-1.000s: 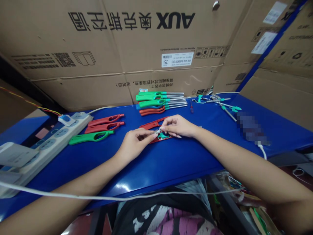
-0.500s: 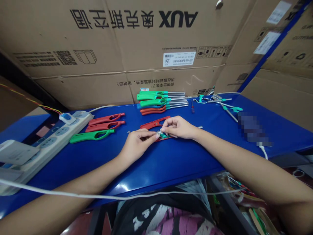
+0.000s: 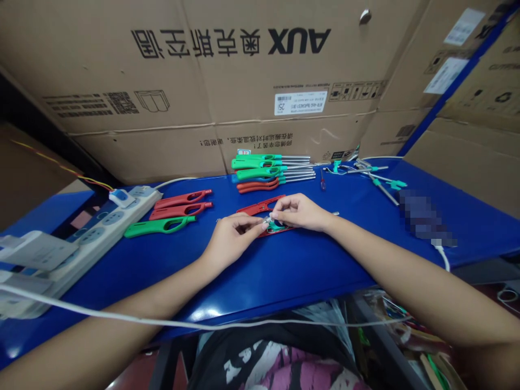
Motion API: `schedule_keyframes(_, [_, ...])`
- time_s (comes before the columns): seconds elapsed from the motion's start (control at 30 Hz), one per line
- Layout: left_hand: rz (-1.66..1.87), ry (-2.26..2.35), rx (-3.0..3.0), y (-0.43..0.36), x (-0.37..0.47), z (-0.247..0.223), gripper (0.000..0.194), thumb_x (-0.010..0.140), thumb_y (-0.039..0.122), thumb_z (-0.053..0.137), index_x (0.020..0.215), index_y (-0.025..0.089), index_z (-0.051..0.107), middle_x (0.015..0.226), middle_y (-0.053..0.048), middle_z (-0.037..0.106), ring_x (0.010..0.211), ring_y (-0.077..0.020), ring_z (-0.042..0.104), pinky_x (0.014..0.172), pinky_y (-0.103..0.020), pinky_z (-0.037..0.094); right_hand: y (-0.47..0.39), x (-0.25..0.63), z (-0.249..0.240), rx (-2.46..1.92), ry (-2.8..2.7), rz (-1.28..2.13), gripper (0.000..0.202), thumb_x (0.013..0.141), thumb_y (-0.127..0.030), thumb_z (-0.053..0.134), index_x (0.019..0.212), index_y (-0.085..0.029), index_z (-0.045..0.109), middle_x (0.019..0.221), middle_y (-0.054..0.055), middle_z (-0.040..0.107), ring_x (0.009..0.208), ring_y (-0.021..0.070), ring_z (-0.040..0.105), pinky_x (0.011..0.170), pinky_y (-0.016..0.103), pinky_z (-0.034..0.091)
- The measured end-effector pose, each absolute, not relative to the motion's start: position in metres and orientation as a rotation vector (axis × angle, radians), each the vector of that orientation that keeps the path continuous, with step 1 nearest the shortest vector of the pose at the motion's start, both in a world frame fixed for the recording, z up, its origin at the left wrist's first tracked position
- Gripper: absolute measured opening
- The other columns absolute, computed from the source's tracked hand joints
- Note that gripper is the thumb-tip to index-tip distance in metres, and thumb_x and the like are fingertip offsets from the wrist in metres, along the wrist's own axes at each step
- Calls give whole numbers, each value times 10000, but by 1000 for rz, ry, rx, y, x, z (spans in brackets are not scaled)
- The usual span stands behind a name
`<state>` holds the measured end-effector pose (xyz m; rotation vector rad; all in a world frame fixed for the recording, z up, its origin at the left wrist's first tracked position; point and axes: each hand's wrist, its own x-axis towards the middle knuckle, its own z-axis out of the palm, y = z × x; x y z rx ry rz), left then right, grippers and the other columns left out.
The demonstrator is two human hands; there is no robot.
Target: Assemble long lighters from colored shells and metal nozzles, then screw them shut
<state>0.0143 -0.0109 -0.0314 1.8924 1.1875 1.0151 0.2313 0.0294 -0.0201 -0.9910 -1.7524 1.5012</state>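
Note:
My left hand (image 3: pixel 234 236) and my right hand (image 3: pixel 303 212) meet over the middle of the blue table, fingertips pinched. Between them is a small pale part, too small to make out clearly, above a teal piece (image 3: pixel 278 225). That piece lies in a red handle shell, mostly covered by my hands. Just behind, another red handle shell (image 3: pixel 257 208) lies on the table, its right end partly hidden by my right hand. A thin metal end (image 3: pixel 335 213) shows to the right of my right hand.
Assembled lighters (image 3: pixel 260 174) lie stacked by the cardboard (image 3: pixel 170 70). Red and green handles (image 3: pixel 160 227) sit left, beside a power strip (image 3: pixel 95 230). A small screwdriver (image 3: pixel 323 181), metal tubes (image 3: pixel 384 189) and a blurred object (image 3: pixel 424 216) lie right. A white cable (image 3: pixel 203 327) crosses in front.
The whole view has shifted slightly, with things now a little further right. My hands stay together over the red shell, with only small finger movement; more of the teal piece shows.

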Motion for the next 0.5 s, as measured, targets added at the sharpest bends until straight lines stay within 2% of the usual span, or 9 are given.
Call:
schedule_keyframes(0.23, [1034, 1201, 1906, -11, 12, -27, 295, 809, 450, 736, 920, 189, 817, 792, -51, 748, 644, -150, 597, 591, -259, 451, 30, 233, -17, -1004, -1759, 1512, 489, 693, -564, 801, 797, -107, 662, 555, -57, 533, 467, 37, 367, 450, 205, 269])
schedule_keyframes(0.5, [1032, 1184, 1865, -12, 16, -33, 300, 845, 450, 702, 951, 194, 818, 826, -62, 749, 700, -176, 630, 644, -286, 469, 28, 229, -23, -970, -1687, 1456, 467, 643, -545, 840, 752, -122, 673, 688, 12, 662, 613, 89, 553, 603, 236, 443])
